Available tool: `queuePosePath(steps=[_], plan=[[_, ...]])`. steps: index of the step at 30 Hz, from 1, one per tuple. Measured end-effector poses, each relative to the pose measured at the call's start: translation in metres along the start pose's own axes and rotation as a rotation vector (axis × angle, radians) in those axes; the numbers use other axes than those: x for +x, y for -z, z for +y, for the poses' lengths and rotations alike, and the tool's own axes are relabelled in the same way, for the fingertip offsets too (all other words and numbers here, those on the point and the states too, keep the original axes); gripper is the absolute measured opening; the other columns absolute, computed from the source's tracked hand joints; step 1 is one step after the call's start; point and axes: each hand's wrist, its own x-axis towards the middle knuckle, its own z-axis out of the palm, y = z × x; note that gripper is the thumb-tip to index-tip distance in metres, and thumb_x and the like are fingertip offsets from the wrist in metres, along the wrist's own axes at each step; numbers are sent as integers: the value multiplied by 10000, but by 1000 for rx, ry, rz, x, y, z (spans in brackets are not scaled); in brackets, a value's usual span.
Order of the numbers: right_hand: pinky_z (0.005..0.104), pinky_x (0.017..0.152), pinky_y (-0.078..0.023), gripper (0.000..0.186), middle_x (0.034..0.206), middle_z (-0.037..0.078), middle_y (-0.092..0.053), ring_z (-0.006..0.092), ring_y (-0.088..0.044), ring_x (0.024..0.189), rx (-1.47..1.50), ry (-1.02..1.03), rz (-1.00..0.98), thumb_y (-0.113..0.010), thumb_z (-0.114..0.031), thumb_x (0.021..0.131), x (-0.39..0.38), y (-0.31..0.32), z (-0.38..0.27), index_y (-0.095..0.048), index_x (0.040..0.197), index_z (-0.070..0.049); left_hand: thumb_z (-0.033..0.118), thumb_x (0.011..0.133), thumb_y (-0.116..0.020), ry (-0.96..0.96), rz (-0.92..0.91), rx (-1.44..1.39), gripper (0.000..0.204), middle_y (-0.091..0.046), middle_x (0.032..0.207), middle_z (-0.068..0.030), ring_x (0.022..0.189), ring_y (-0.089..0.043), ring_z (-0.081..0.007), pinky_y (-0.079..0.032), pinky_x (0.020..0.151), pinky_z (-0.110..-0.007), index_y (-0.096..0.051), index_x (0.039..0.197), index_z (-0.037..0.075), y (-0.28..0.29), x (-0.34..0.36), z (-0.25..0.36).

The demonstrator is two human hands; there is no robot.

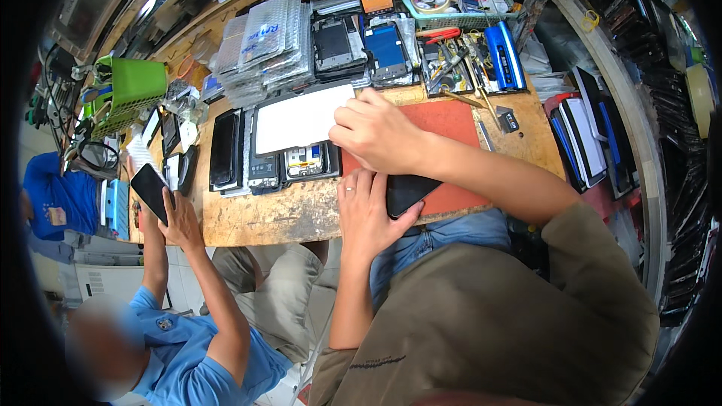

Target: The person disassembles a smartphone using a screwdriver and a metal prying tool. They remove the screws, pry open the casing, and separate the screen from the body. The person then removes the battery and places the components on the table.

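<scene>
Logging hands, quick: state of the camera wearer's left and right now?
Left hand: open, thumb spread, against the black phone.
Right hand: closed, fingers curled; whether holding anything can't be told.

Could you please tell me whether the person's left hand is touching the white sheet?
No, the left hand is on the black phone, apart from the white sheet.

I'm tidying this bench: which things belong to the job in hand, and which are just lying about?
Apparently in the job:
black device, touched by the left grip
red mat

Apparently just lying about:
bubble-wrapped stack
bright green basket
pale green basket
</scene>
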Motion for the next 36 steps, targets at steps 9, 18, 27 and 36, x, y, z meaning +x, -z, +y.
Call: queuePosePath(steps=[9, 18, 27, 36], plan=[[409, 839, -442, 229, 935, 43, -620, 247, -613, 904, 132, -144, 8, -813, -216, 821, -53, 37, -19, -695, 973, -92, 459, 716, -881, 4, -31, -24, 748, -555, 1171, -212, 1157, -506, -427, -369, 1067, -571, -644, 1288, 38, 3, 4, 0], [487, 785, -546, 140, 935, 147, -720, 375, -706, 873, 88, -795, -20, -721, -189, 925, -142, 146, 52, -739, 964, -56, 431, 665, -907, 11, -98, -38, 744, -506, 1089, -150, 1093, -486, -369, -399, 994, -498, -655, 1265, 71, 6, 15, 0], [543, 790, -576, 225, 914, 227, -750, 424, -740, 910, -239, -930, -558, -724, -193, 906, -109, 125, 91, -694, 1002, 8, 450, 663, -917, -18, -37, -5, 740, -531, 1058, -135, 1067, -508, -355, -419, 974, -491, -673, 1253, 77, 4, 10, 0], [514, 888, -586, 238, 1054, 217, -765, 379, -744, 1038, 105, -921, -284, -701, -174, 893, -55, 72, 149, -754, 1091, -54, 440, 658, -920, 2, -55, -35, 713, -535, 1053, -133, 1059, -512, -347, -416, 976, -487, -692, 1244, 103, 4, 11, -1]])
